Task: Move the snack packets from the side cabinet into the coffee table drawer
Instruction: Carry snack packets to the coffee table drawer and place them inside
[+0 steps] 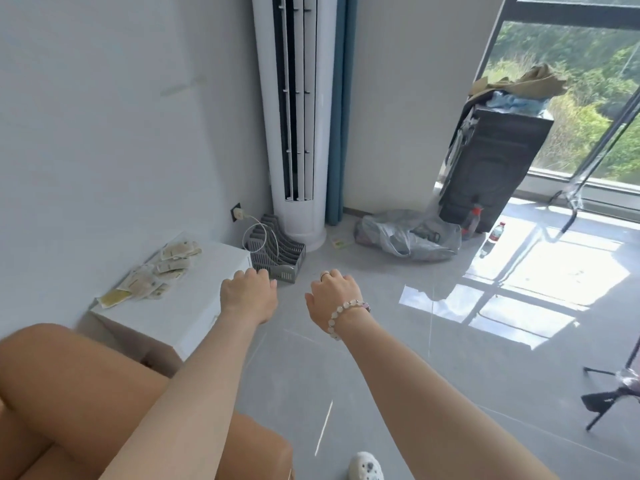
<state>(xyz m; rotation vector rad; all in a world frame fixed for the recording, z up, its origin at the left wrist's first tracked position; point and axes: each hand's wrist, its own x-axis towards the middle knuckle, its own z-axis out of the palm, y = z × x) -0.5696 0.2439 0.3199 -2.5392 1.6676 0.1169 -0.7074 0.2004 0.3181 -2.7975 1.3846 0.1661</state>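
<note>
From the head view I see a grey tiled floor [346, 375] and a white wall corner with a tall air conditioner [294, 116]. The snack packets [156, 271] lie scattered on top of the white side cabinet [194, 306], against the wall. A grey rack [277, 258] stands just beside it. My left hand [249, 294] and right hand [334, 294] hover near the cabinet, fingers loosely curled downward, holding nothing I can see. Their fingertips are hidden. A brown sofa arm [52, 393] covers the cabinet's lower corner, and the packets' print is unreadable.
</note>
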